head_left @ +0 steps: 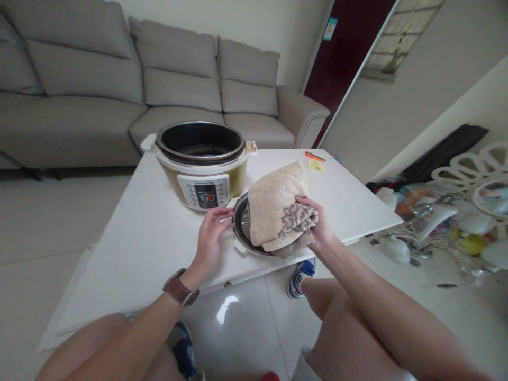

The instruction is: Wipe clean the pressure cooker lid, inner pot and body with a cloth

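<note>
My right hand (pixel 320 225) is closed on a folded beige towel (pixel 275 203) with a dark floral pattern. The towel covers most of a round cooker lid (pixel 243 230), which has a dark rim and a metal fitting showing at its left side. At the lid's left edge, my left hand (pixel 213 227) grips the rim between thumb and fingers. Behind the lid stands an electric pressure cooker (pixel 206 182), uncovered, its dark inner pot (pixel 200 144) showing and its control panel facing me. The towel hides the lid's right part.
Everything stands on a white table (pixel 159 254), whose front edge runs just below the lid. An orange-handled cutter (pixel 315 156) and a yellow scrap (pixel 316 166) lie at the far right. Behind is a grey sofa (pixel 182 74); lamp parts (pixel 432 227) clutter the floor at right.
</note>
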`<state>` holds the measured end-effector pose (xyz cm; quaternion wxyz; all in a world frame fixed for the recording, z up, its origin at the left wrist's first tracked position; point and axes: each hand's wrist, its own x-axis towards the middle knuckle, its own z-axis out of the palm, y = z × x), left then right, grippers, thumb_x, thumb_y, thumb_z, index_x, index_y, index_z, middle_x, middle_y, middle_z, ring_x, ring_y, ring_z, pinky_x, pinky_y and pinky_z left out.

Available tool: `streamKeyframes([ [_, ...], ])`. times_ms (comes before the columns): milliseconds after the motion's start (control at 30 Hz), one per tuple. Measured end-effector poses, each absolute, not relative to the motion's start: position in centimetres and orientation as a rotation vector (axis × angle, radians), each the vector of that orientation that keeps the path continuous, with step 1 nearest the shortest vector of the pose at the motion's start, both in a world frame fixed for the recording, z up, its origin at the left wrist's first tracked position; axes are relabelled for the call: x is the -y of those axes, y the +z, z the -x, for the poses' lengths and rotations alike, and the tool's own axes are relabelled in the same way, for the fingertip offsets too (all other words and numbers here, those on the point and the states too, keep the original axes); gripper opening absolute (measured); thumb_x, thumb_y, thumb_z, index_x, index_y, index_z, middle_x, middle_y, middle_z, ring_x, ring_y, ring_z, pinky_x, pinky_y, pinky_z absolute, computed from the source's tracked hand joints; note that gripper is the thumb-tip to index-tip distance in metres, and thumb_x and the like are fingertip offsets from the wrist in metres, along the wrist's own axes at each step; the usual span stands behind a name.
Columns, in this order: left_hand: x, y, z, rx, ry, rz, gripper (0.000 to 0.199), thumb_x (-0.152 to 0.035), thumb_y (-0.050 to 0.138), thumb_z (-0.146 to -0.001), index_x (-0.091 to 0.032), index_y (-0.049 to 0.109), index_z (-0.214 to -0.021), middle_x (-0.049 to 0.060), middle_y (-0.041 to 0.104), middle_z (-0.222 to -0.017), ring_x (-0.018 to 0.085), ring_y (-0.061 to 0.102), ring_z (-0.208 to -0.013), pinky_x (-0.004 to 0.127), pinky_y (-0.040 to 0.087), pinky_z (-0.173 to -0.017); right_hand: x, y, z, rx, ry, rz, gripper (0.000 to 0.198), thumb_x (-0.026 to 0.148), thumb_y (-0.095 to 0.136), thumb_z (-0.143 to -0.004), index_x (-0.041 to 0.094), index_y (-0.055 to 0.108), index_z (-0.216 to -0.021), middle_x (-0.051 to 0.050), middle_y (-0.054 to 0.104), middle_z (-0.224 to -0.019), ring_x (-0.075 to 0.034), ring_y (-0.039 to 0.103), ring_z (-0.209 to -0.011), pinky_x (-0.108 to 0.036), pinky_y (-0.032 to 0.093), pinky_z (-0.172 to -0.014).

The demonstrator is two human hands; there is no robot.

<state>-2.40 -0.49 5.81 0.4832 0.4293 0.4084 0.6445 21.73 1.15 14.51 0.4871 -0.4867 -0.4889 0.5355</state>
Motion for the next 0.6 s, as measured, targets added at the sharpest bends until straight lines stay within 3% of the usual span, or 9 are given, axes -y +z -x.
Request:
streamKeyframes([
  [100, 0.7, 6.5, 2.1, -0.839, 1.473, -0.844, 0.032, -0.043, 0.063, -0.082, -0.022, 0.066, -0.106, 0.010, 0.070, -0.123, 0.029, 0.064, -0.121, 0.043, 0.057, -0.093, 0.1, 14.8, -20.0, 1.070, 1.539, 1.112, 0.036, 0.049, 0.061, -0.077, 0.020, 0.072, -0.095, -0.008, 0.075, -0.078, -0.033, 0.071, -0.098, -0.049, 0.056, -0.092],
  [200, 1.3, 7.4, 2.4, -0.759, 1.235, -0.668, 0.047, -0.059, 0.055, -0.086, -0.018, 0.069, -0.105, 0.015, 0.075, -0.112, 0.035, 0.068, -0.115, 0.050, 0.059, -0.091, 1.1, 14.9, -18.4, 1.027, 1.604, 1.048, 0.037, 0.047, 0.063, -0.077, 0.020, 0.070, -0.101, -0.007, 0.075, -0.081, -0.033, 0.072, -0.097, -0.048, 0.056, -0.092],
  [333, 2.4, 8.7, 2.8, -0.639, 1.037, -0.405, 0.067, -0.072, 0.050, -0.087, -0.018, 0.070, -0.119, 0.015, 0.078, -0.110, 0.038, 0.070, -0.112, 0.055, 0.058, -0.091, 1.3, 14.8, -16.8, 0.890, 1.716, 0.972, 0.038, 0.037, 0.068, -0.071, 0.022, 0.067, -0.106, -0.003, 0.076, -0.085, -0.030, 0.072, -0.096, -0.045, 0.056, -0.091],
  [433, 2.6, 9.3, 3.1, -0.510, 1.089, -0.278, 0.060, -0.064, 0.056, -0.088, -0.019, 0.069, -0.126, 0.011, 0.078, -0.115, 0.036, 0.069, -0.117, 0.055, 0.054, -0.102, 0.8, 14.6, -16.4, 0.819, 1.695, 0.934, 0.041, 0.030, 0.071, -0.068, 0.024, 0.066, -0.108, 0.000, 0.076, -0.088, -0.029, 0.072, -0.097, -0.042, 0.055, -0.090],
  [600, 2.4, 10.0, 4.0, -0.541, 1.101, -0.154, 0.042, -0.028, 0.062, -0.086, -0.013, 0.068, -0.125, 0.013, 0.080, -0.109, 0.034, 0.071, -0.117, 0.055, 0.049, -0.110, 0.0, 13.6, -16.8, 0.933, 1.558, 1.019, 0.035, 0.032, 0.074, -0.070, 0.025, 0.069, -0.104, 0.002, 0.075, -0.090, -0.026, 0.069, -0.097, -0.037, 0.053, -0.088],
])
